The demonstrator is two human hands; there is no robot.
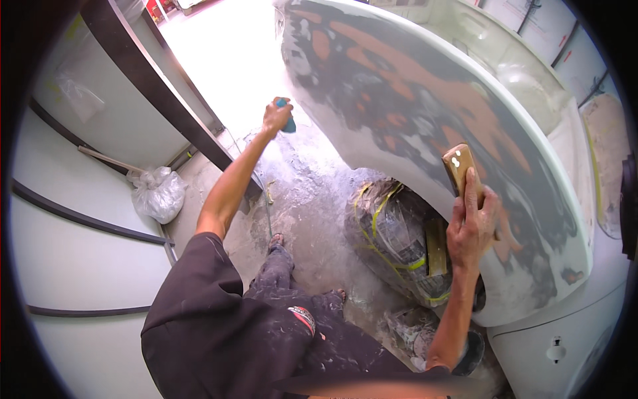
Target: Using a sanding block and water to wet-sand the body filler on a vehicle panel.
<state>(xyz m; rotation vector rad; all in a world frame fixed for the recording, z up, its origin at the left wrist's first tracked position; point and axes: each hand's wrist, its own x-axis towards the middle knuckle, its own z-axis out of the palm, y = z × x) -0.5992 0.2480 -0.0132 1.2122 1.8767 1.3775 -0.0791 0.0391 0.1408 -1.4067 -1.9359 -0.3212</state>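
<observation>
My right hand grips a long brown sanding block with pale spots on its end. It rests against the curved side panel of a vehicle, just above the wheel arch. Grey, white and orange-brown patches mottle the panel's surface. Out to the far left, my left hand is closed around a soft-looking teal thing, perhaps a cloth or sponge. That hand hangs in the air, apart from the panel. Below the arch sits a wheel wrapped in plastic with yellow tape.
A dark upright post and pale wall panels stand to my left, with a clear plastic bag beside them. Dust covers the concrete floor. A dark bucket stands near my right forearm. Behind the panel lies the open truck bed.
</observation>
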